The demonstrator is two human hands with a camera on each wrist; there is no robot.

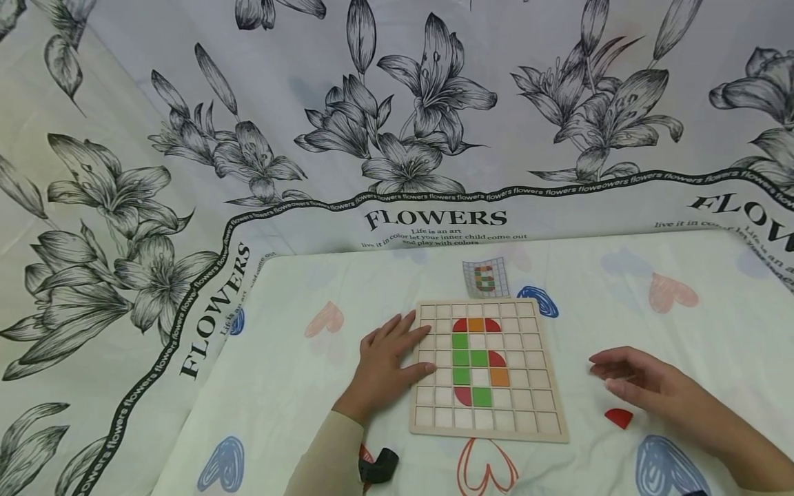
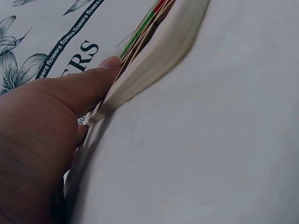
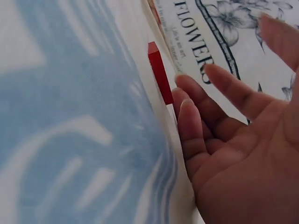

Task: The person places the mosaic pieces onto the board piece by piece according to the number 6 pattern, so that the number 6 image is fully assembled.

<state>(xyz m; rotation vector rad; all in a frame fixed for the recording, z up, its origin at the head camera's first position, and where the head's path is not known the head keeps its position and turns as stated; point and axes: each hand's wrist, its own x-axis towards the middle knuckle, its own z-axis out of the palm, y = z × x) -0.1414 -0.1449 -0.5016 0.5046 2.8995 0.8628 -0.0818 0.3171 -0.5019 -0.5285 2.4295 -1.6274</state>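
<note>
A wooden grid board [image 1: 428,417] lies on the table, with red, orange and green tiles in several of its squares. My left hand [image 1: 389,358] rests along the board's left edge, fingers spread and the thumb over the rim; the left wrist view shows the thumb [image 2: 96,84] against that edge. To the right of the board, my right hand [image 1: 651,386] holds nothing, its fingers loosely bent. Just below its fingertips lies a red quarter-round tile [image 1: 619,417] on the cloth. In the right wrist view the red tile [image 3: 160,72] stands out beside the fingers, apart from their grip.
A small pattern card [image 1: 486,277] with a coloured grid figure lies behind the board. A black object [image 1: 380,467] is at the left wrist. The table cloth [image 1: 291,413] bears printed hearts, and a flower-printed curtain [image 1: 347,165] hangs behind and to the left.
</note>
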